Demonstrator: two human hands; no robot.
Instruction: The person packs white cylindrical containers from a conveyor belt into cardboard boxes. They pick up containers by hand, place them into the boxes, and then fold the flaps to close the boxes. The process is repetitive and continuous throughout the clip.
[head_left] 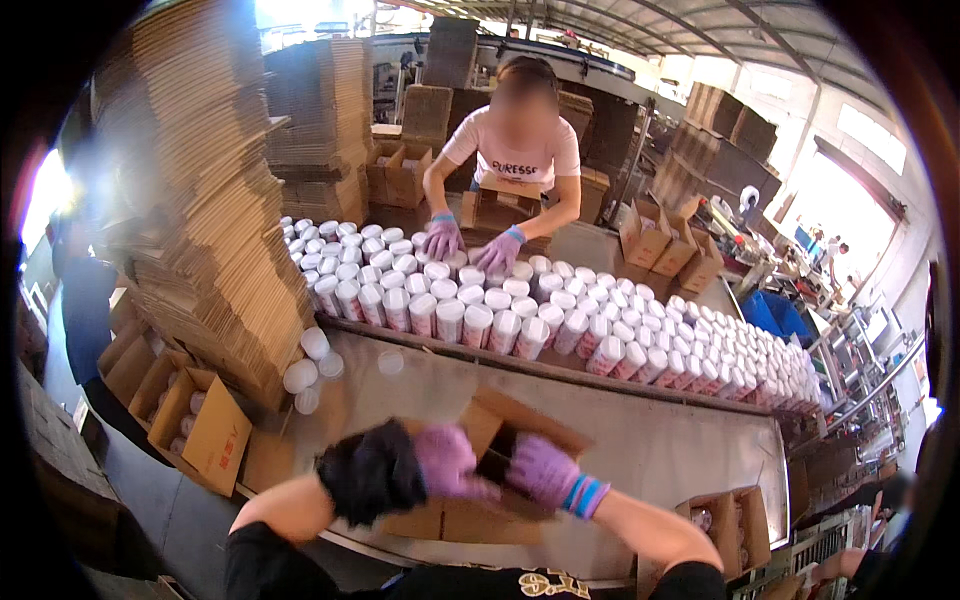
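Note:
A cardboard box [540, 425] stands in front of me on the table, its flaps spread and its inside dark. My left hand [450, 462], in a purple glove with a black sleeve cover at the wrist, lies at the box's left side with fingers stretched toward the opening; it is slightly blurred. My right hand [543, 472], gloved in purple with a blue band, is curled over the box's right part, gripping cardboard there. Its fingertips are partly hidden in the opening. Beyond the box stand rows of white-lidded canisters [450, 320].
Across the canisters, a person [515, 150] has both purple-gloved hands on them. Tall stacks of flat cardboard [200, 180] rise at left, near loose clear lids [300, 376]. Filled boxes stand at lower left [205, 430] and lower right [745, 530]. A blue bin [775, 315] is at right.

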